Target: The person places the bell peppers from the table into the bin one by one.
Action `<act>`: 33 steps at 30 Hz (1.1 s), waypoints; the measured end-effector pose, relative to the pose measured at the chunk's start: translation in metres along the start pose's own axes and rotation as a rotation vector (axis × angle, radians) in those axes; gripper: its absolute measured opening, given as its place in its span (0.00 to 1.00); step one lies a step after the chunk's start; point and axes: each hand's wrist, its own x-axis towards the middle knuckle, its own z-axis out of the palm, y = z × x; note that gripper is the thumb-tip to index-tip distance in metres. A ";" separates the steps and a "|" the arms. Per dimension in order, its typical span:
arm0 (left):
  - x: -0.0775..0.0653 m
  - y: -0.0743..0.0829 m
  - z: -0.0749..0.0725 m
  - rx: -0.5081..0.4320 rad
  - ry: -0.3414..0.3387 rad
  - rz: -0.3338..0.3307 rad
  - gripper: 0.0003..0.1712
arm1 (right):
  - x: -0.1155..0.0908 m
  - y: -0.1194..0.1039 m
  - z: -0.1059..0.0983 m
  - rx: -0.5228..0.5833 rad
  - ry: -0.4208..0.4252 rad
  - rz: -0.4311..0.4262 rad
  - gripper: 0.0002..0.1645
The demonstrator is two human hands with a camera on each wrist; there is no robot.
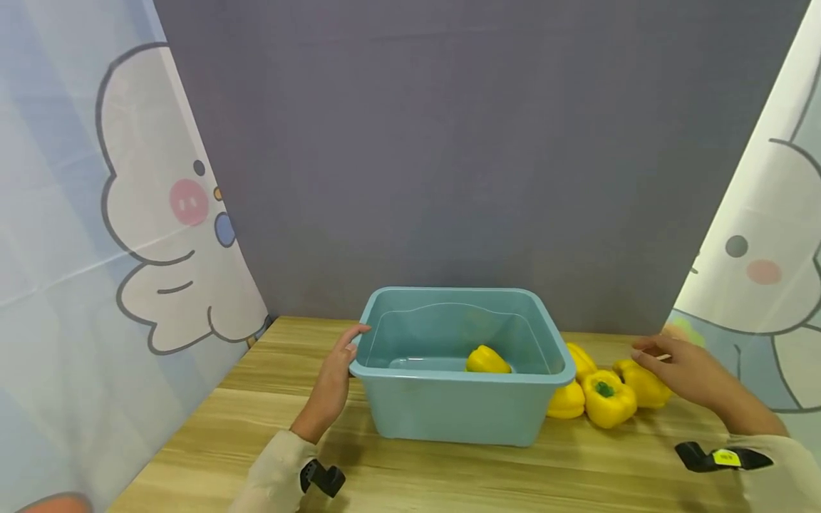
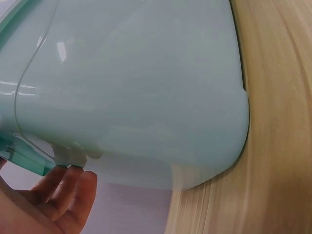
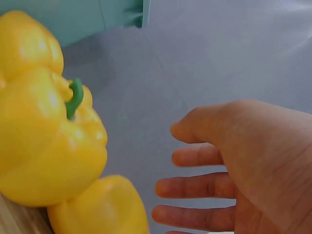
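A blue-green plastic bin (image 1: 455,406) stands on the table. My left hand (image 1: 330,385) holds its left rim, thumb on top, fingers (image 2: 80,197) curled beneath the rim against the outer wall. Inside the bin lies one yellow bell pepper (image 1: 487,360). Several more are bunched against the bin's right side, including a front bell pepper (image 1: 608,400) with its green stem showing. Over the rightmost bell pepper (image 1: 644,386) hovers my right hand (image 1: 683,370). In the right wrist view its fingers (image 3: 195,186) are extended and spread, apart from the peppers, with nothing in them.
The wood-grain table (image 1: 436,477) ends at a grey backdrop (image 1: 436,164) close behind the bin. Printed cartoon curtains (image 1: 58,214) hang at left and right. Wrist cameras with black straps sit on both sleeves.
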 end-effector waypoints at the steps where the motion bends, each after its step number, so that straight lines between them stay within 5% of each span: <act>1: 0.000 0.000 0.000 0.004 -0.001 0.001 0.26 | 0.000 0.002 0.000 0.004 0.000 0.006 0.25; 33: 0.000 -0.001 0.001 0.001 -0.002 0.023 0.27 | -0.006 0.042 0.016 -0.042 -0.159 0.034 0.36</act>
